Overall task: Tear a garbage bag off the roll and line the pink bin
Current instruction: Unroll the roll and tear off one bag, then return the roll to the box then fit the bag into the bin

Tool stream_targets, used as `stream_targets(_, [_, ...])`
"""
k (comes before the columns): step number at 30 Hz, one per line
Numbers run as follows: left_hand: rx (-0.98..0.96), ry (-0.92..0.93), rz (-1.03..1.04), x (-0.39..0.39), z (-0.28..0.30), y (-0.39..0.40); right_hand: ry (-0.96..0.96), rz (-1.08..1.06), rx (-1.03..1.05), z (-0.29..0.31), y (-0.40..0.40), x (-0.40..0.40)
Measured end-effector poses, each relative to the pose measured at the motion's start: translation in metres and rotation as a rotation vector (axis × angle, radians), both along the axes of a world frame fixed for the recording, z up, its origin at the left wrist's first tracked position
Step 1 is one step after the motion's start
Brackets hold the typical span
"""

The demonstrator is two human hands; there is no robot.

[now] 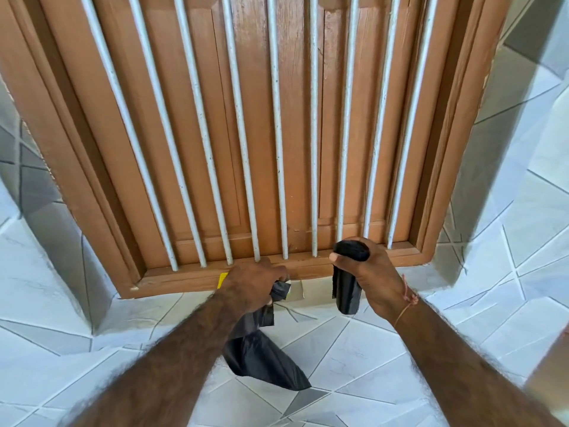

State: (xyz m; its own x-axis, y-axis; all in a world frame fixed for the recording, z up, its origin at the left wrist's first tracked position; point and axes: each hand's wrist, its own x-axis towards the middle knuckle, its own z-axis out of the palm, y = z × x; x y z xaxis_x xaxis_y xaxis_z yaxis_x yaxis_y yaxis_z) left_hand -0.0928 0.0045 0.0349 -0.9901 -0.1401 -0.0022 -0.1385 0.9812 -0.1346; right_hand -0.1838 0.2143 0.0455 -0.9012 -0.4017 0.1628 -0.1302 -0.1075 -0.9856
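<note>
My right hand [368,274] is closed around a black roll of garbage bags [348,282], held upright in front of the window sill. My left hand [254,283] grips the top of a loose black garbage bag [261,355] that hangs down below it against the tiled wall. The bag and the roll are apart, with a gap between them. The pink bin is not in view.
A brown wooden shuttered window [246,118] with several white vertical bars [277,134] fills the upper view. Its sill [308,266] runs just behind my hands, with a yellow tag [222,279] at its edge. Grey and white tiles [354,349] cover the wall below.
</note>
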Motion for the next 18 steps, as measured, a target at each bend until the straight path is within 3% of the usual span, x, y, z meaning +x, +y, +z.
stream_targets(9, [-0.150,-0.069,-0.001,-0.002,-0.001,-0.005,0.190,-0.092,0.061,0.004,-0.003,-0.008])
stream_targets(18, [0.202,0.265,0.071,0.028,-0.004,0.000,0.088,-0.160,-0.202,0.007,-0.021,0.002])
